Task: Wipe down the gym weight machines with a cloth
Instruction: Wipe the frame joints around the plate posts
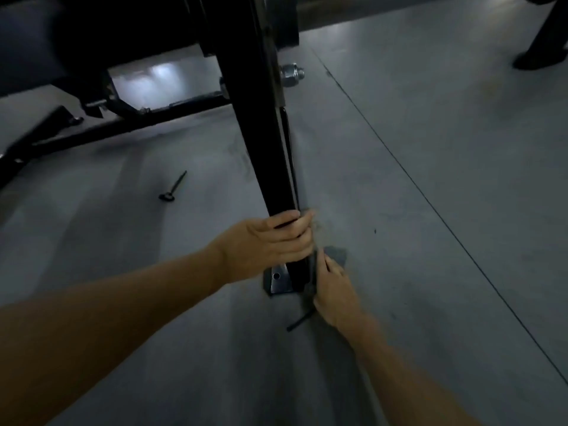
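The upright post [270,155] of the machine was black painted metal with a smooth, faintly glossy face. Its foot plate [278,281] was bare metal, dull silver and lightly reflective. The nut [291,74] on the post's side was bright, shiny steel. The floor [430,210] was grey, smooth and matt, scuffed in places. The cloth [336,253] looked grey, soft and matt.

Your view is dim and bluish. The smooth grey floor [415,210] catches a pale glare patch at upper left, beneath the black metal machine frame [264,133], whose upper parts sink into near-total shadow. Motion blur softens your hands and the frame's edges. Wide-angle distortion bends the floor seam toward the right edge.
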A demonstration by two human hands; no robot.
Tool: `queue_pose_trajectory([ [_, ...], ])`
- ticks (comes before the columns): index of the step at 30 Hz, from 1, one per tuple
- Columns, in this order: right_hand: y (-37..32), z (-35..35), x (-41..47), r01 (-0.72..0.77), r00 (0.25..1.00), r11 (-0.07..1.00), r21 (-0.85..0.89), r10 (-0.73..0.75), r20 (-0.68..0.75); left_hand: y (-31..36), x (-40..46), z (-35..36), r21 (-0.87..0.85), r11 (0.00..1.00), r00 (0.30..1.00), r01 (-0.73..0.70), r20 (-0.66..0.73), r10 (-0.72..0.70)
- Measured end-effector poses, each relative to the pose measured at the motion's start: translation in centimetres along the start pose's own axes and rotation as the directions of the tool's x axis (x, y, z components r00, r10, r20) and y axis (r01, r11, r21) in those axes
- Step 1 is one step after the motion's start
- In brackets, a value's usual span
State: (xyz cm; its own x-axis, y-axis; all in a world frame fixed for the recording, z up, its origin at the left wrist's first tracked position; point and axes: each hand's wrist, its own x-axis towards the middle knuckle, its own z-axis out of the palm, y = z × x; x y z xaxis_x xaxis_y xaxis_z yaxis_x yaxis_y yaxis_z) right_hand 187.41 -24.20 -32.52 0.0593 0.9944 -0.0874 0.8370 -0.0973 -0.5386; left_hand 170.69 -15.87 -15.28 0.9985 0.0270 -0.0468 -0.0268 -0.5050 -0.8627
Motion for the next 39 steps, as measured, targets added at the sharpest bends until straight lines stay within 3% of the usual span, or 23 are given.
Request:
queue_pose_trajectory([
  [4,0.0,-0.5,2.8,-0.072,0.996,0.990,0.124,0.078,-0.038,-0.1,0.1,1.1,0.031,0.998,0.998,-0.045,-0.031,0.046],
  [8,-0.6,1.3,-3.4,0.000,0.992,0.998,0.065,0.008,-0.123,0.1,0.0,0.9,0.027,0.998,0.998,-0.064,0.008,0.064],
  [11,-0.2,0.9,-1.3,-0.001,0.992,0.998,0.059,0.009,-0.127,0.0,0.1,1.0,0.003,0.999,0.999,-0.042,-0.007,0.042],
  [14,-0.6,-0.1,1.7,-0.066,0.997,0.995,0.070,0.069,-0.039,0.1,0.0,1.0,-0.037,0.997,0.997,-0.067,0.026,0.068],
  [18,-0.4,0.3,-1.7,-0.033,0.999,0.998,0.056,0.033,0.015,0.6,0.0,-0.2,-0.118,0.993,0.998,-0.013,0.054,0.020],
  [20,-0.5,-0.2,-3.0,-0.123,0.992,0.976,0.181,0.116,0.045,1.0,0.1,-0.7,-0.116,0.993,0.996,0.035,0.086,-0.025],
  [23,-2.5,-1.6,-4.3,-0.292,0.938,0.882,0.371,0.339,-0.068,2.8,-1.8,-1.1,-0.108,0.991,0.977,0.077,0.207,-0.053],
  [25,-4.6,-1.5,-5.4,-0.285,0.904,0.853,0.438,0.391,-0.172,5.2,-4.5,-0.6,-0.235,0.962,0.960,0.140,0.268,-0.074],
  [28,-8.8,0.3,-7.2,-0.114,0.918,0.982,0.147,0.161,-0.363,8.9,-8.3,0.3,-0.480,0.811,0.888,0.334,0.448,-0.100],
  [30,-10.0,2.9,-6.9,-0.082,0.962,0.997,-0.004,0.078,-0.262,11.6,-10.9,1.9,-0.535,0.661,0.766,0.526,0.635,-0.096],
  [32,-10.2,5.4,-5.2,-0.027,0.974,0.954,-0.299,-0.042,-0.224,13.4,-12.4,2.7,-0.520,0.489,0.578,0.700,0.815,0.039],
  [33,-10.5,6.0,-4.3,-0.011,0.990,0.902,-0.431,-0.049,-0.129,14.0,-12.9,3.2,-0.512,0.414,0.546,0.753,0.837,0.042],
  [35,-10.5,6.4,-2.1,-0.002,1.000,0.788,-0.616,-0.012,-0.019,15.2,-13.4,4.5,-0.524,0.320,0.539,0.789,0.841,0.050],
  [39,-11.3,5.3,2.7,0.031,0.999,0.605,-0.796,0.011,0.048,14.9,-13.2,6.0,-0.561,0.316,0.574,0.765,0.816,0.060],
])
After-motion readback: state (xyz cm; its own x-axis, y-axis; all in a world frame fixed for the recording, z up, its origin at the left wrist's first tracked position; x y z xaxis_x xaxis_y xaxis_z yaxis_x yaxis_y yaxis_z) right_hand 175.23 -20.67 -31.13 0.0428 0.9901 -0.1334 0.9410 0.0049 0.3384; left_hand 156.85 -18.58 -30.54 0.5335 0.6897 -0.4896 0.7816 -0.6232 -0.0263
